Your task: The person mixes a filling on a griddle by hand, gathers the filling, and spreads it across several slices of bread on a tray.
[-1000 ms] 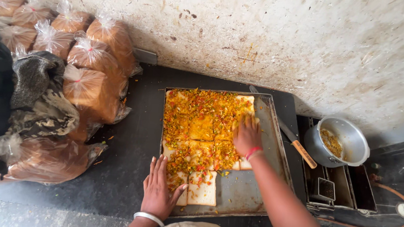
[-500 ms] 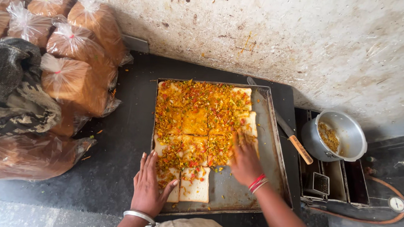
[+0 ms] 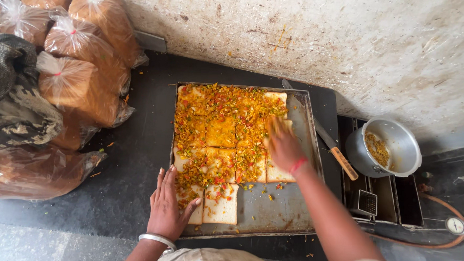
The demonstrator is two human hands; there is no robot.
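A grey metal tray (image 3: 286, 211) lies on a dark counter and holds several bread slices (image 3: 221, 205) laid side by side. Most slices are covered with an orange and yellow chopped vegetable mix (image 3: 225, 114). My right hand (image 3: 282, 143) is over the right-hand slices, blurred, its fingers touching the mix. My left hand (image 3: 167, 206) rests flat, fingers apart, on the tray's front left corner beside a slice. It wears a silver bangle; my right wrist has a red band.
Several clear bags of bread loaves (image 3: 83, 82) are piled at the left beside a dark cloth (image 3: 14, 100). A knife with a wooden handle (image 3: 340, 161) lies right of the tray. A metal pot (image 3: 385, 147) holding more mix stands at the right, near a gauge (image 3: 454, 225).
My right hand moved from the far slices toward the tray's near right, then back up over the right middle slices. My left hand stayed at the tray's front left corner.
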